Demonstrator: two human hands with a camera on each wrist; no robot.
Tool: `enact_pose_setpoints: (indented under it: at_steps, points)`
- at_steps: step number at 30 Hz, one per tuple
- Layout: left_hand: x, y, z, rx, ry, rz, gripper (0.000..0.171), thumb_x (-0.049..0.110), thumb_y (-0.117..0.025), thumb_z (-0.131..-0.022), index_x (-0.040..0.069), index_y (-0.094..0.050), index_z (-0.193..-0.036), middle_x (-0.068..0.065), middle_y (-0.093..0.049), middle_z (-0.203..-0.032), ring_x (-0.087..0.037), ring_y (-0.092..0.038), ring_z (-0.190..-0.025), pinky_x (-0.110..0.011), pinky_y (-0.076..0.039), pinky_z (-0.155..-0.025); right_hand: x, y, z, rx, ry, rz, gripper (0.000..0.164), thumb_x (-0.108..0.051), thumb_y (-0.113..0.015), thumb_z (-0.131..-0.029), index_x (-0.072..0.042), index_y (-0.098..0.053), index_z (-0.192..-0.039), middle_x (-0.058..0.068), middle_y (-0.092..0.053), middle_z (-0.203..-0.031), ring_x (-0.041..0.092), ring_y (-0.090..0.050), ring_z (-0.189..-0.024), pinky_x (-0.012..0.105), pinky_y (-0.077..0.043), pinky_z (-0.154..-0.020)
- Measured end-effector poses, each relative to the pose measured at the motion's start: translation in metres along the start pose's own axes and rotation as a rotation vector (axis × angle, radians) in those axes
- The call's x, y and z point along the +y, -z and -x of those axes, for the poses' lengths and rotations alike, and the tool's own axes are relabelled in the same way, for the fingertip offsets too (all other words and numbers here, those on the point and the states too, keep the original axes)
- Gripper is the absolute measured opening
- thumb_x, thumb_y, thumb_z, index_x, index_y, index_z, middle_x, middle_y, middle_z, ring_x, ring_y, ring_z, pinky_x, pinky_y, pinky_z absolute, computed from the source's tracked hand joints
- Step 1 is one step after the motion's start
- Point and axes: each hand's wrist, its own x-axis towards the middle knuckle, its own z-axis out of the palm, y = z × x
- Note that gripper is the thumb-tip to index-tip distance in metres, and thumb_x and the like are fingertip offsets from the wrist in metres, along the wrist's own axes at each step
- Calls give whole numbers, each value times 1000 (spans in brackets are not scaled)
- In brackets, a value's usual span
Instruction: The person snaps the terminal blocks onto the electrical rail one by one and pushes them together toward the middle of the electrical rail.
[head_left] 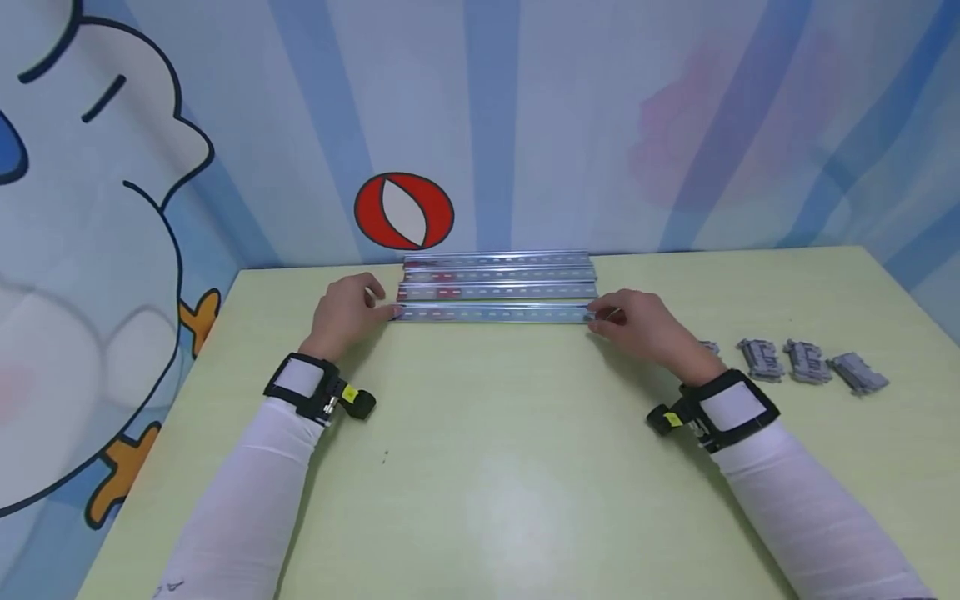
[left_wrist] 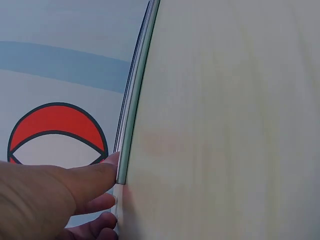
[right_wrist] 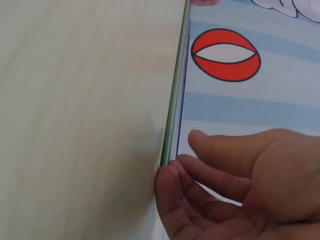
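Observation:
Four slotted metal DIN rails lie side by side near the back edge of the table, the nearest rail [head_left: 491, 313] a little apart from the others. My left hand [head_left: 350, 314] holds its left end; in the left wrist view the thumb [left_wrist: 95, 177] presses beside the end of the rail [left_wrist: 134, 115]. At the opposite end, my right hand [head_left: 637, 323] grips with its fingertips. The right wrist view shows the fingers [right_wrist: 167, 182] curled at the rail [right_wrist: 172, 120], with the thumb raised apart from it.
Several small grey blocks [head_left: 807, 362] lie in a row on the right, one partly hidden behind my right wrist. A printed wall [head_left: 562, 125] with a red ball picture [head_left: 367, 210] rises right behind the rails. Pale tabletop [head_left: 487, 450] lies between my forearms.

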Motion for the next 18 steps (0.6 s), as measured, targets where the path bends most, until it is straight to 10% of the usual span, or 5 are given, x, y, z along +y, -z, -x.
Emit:
enact_pose_setpoints:
  at_steps: [18]
  points:
    - [3,8,23,-262,-66,15,20,25,-73,-89,11,-61,-96,-9,-59,-87,-24,-53,-84,-32,-43,-70,8,-7,16,40,44,14,16,-11,-66,-91,-4,-72,-105,10,-69,-97,22,-59,-85,37,-48,-75]
